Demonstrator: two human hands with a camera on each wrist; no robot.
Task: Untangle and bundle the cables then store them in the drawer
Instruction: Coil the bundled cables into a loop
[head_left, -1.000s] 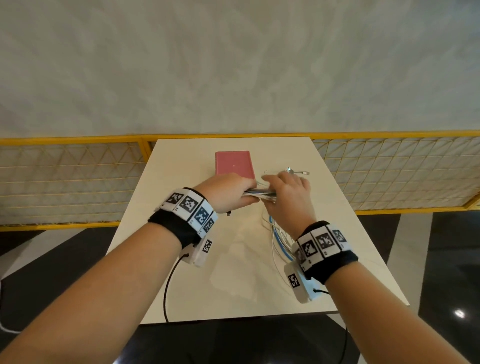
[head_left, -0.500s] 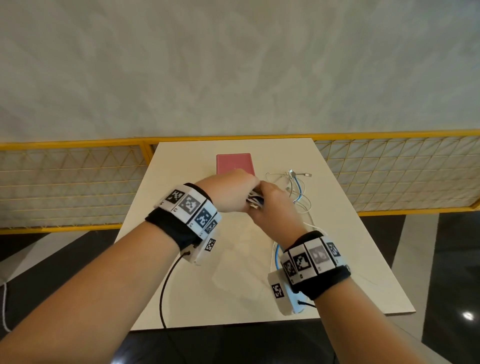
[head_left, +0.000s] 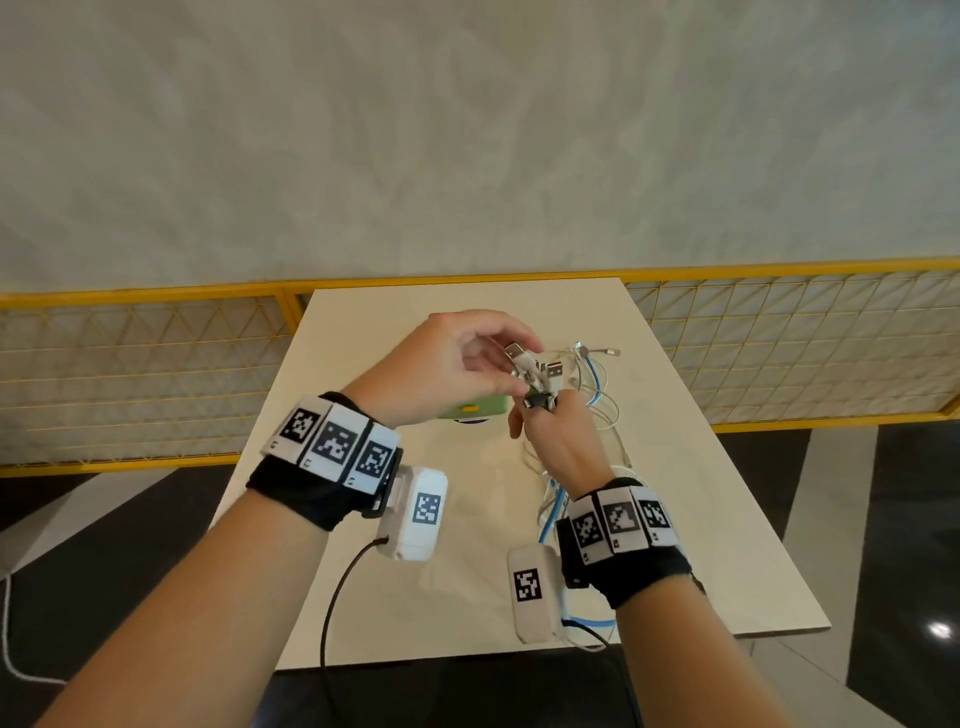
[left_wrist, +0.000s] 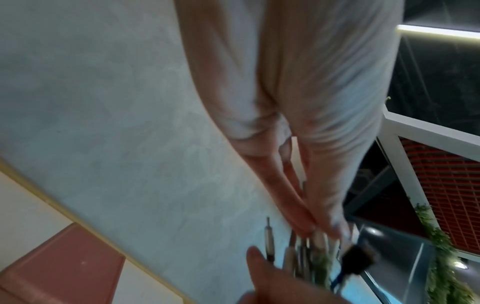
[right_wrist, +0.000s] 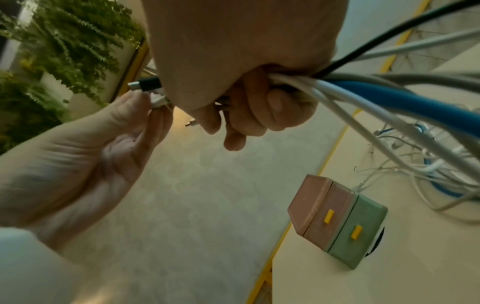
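A bunch of white, blue and black cables (head_left: 597, 387) trails from my hands down onto the cream table (head_left: 701, 519). My right hand (head_left: 540, 415) grips the bunch in its fist just below the plugs; the right wrist view shows the strands (right_wrist: 363, 92) leaving the curled fingers (right_wrist: 259, 107). My left hand (head_left: 519, 366) pinches the plug ends (head_left: 527, 364) above that fist, fingertips (right_wrist: 153, 107) on the white and black connectors (right_wrist: 148, 84). The small drawer box (right_wrist: 337, 222), pink over green with yellow pulls, stands shut on the table; in the head view only its green edge (head_left: 475, 410) shows under my left hand.
More cable loops (head_left: 550, 506) lie on the table by my right wrist. A yellow mesh railing (head_left: 145, 364) runs behind and beside the table, with a grey wall beyond. Dark floor surrounds the table edges. Green plants (right_wrist: 64, 51) show at the left of the right wrist view.
Both hands have lifted off the table with the cable ends. The left hand turned palm inward to pinch the plugs, and now covers most of the drawer box.
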